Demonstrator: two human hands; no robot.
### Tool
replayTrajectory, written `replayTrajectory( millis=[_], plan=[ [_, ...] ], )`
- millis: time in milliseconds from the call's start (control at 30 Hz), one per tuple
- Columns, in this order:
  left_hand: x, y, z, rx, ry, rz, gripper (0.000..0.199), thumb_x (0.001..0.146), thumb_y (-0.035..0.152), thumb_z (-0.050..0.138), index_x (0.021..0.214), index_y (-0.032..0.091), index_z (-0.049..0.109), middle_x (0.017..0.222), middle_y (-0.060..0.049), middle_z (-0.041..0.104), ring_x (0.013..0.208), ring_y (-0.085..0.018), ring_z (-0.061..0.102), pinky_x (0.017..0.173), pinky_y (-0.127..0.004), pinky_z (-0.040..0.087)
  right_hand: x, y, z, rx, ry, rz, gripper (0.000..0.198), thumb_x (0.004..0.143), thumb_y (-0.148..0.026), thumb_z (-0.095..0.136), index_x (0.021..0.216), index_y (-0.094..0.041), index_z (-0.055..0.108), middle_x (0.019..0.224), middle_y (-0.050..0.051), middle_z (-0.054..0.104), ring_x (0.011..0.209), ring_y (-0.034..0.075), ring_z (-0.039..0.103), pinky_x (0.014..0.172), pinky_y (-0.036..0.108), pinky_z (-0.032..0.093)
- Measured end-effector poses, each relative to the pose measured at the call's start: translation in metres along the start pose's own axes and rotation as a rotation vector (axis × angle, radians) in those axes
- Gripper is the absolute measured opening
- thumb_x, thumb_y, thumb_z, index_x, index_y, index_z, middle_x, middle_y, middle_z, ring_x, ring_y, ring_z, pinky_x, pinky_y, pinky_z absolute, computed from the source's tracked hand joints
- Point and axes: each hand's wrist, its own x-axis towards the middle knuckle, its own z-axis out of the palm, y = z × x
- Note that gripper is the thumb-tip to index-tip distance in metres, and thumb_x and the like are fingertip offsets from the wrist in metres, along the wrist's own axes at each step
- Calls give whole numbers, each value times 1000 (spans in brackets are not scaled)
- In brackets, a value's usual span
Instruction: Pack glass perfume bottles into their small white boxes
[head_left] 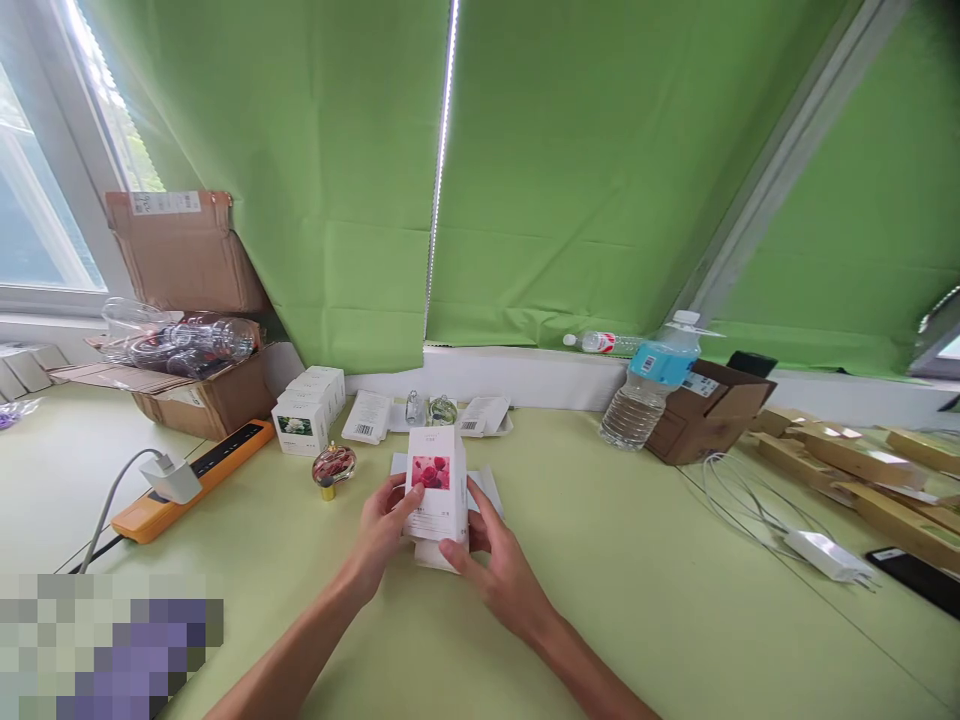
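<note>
Head view: carton, white with a pink-flower picture, is front and center above the counter, in both hands. Left hand is part-curled on its left side, thumb flat on the front by the picture. Right hand is half-closed around the right side, thumb at the lower edge; some fingers hidden behind. White flap sticks out below the carton. Pale packaging shows behind it.

Left of the hands: perfume bottle, gold cap toward the person. Behind that, white boxes in a row, then orange power strip with a white charger on it. Open cardboard box at far left holds clear plastic items.

Beyond the carton: 2 small bottles between white packets.

Right: blue-label water bottle, tilted, just beside brown box. Adapter with loose cable, near black phone. Gold trays behind. Green blinds across the back.
</note>
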Motion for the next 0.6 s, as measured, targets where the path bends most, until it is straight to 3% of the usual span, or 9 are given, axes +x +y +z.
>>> replayTrajectory(
  millis=[167,300,433,600],
  plan=[
    [-2,4,1,-42,-95,-30,48,75,46,73,113,17,66,117,-12,68,98,-27,67,77,-32,54,1,9,-1,31,87,64,76,89,-44,59,151,-25,20,119,10,65,94,22,65,83,37,53],
    [-2,5,-1,0,-113,-19,44,79,46,70,113,18,68,117,-11,69,97,-26,68,78,-33,54,5,11,-3,23,117,88,67,87,-47,59,145,-23,36,109,9,67,81,21,65,72,34,54],
    [-1,5,-4,-28,-170,-6,48,84,45,64,124,19,62,118,-11,69,102,-27,67,79,-33,54,8,13,-6,30,156,106,57,86,-51,58,135,-22,49,99,7,67,74,20,65,67,33,54],
    [1,2,-5,-80,-248,14,54,84,38,65,135,22,54,125,-12,65,108,-29,64,86,-38,54,8,13,-9,91,196,156,67,86,-54,58,143,-27,38,113,11,64,75,21,67,54,30,54]
  ],
)
